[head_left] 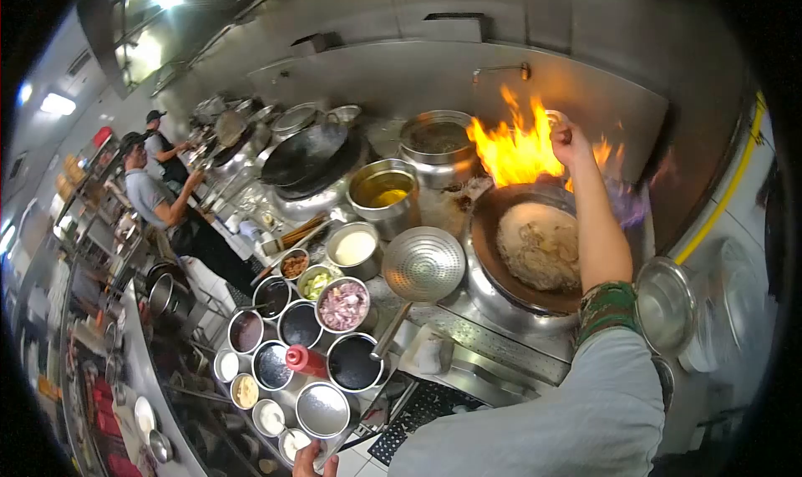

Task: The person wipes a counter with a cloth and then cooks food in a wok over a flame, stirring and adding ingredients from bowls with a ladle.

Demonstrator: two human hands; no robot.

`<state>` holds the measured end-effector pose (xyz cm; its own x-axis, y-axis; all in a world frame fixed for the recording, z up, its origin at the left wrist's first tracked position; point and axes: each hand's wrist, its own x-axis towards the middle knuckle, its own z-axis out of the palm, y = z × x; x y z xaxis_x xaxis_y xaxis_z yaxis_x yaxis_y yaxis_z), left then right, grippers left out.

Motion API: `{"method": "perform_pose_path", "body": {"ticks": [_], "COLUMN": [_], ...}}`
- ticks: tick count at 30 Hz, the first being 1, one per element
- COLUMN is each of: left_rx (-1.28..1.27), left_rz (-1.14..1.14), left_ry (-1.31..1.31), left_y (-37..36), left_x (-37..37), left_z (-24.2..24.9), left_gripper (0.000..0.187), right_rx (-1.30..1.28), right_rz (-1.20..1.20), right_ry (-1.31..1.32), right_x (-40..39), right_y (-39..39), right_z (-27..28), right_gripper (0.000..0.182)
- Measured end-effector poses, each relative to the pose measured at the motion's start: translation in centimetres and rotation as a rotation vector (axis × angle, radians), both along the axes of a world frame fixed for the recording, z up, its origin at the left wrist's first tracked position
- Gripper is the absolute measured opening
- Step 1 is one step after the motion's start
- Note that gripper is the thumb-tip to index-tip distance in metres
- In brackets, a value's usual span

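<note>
My right hand [571,144] reaches over the far rim of a wok [486,226], its fingers closed round something small and pale that I cannot make out. Tall flames [516,147] rise beside that hand. In the wok, pale pieces lie in a bubbling, cloudy liquid [539,247]. At the bottom edge, my left hand [316,460] shows only in part, its fingers apart and holding nothing visible. Closest to it are a small pot of white powder [294,444] and a steel pot [323,409].
Several seasoning pots stand left, with chopped onion [343,305], dark sauces and a red squeeze bottle [306,361]. A perforated strainer [423,264] lies beside the wok. Behind are an oil pot [383,195] and a second wok [305,155]. Two people [159,180] stand further left.
</note>
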<state>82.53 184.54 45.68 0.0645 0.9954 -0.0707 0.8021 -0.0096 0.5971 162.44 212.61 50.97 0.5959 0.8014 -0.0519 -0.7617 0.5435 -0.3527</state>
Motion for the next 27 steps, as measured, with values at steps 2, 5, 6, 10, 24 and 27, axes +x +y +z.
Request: {"method": "perform_pose_path", "body": {"ticks": [2,5,6,10,24,27], "left_rx": [-0.023,-0.069,-0.077,-0.244,0.123,-0.013], "left_rz": [-0.040,-0.047,-0.074,-0.130,-0.625,-0.607], "left_ry": [0.043,0.015,0.022,-0.001,-0.092,-0.156], "left_y": [0.8,2.0,2.5,4.2,2.8,-0.3], "left_x": [0.8,1.1,1.3,3.0,1.2,0.2], "left_z": [0.5,-0.3,-0.3,0.5,-1.0,-1.0], "left_gripper": [0.041,0.041,0.042,0.045,0.044,0.041], "right_rx": [-0.252,-0.669,-0.775,-1.137,-1.499,-1.625], "right_rz": [-0.029,-0.188,-0.151,-0.188,-0.183,-0.419], "right_ry": [-0.082,-0.235,-0.393,-0.523,-1.065,-1.595], "right_x": [3.3,13.0,10.6,10.8,-11.4,-12.8], "right_y": [-4.1,-9.7,-13.2,-24.5,-57.9,-60.9], "right_z": [-1.1,-7.1,-5.7,-5.3,-0.6,-6.8], "right_gripper": [0.015,0.018,0.020,0.022,0.037,0.044]}}
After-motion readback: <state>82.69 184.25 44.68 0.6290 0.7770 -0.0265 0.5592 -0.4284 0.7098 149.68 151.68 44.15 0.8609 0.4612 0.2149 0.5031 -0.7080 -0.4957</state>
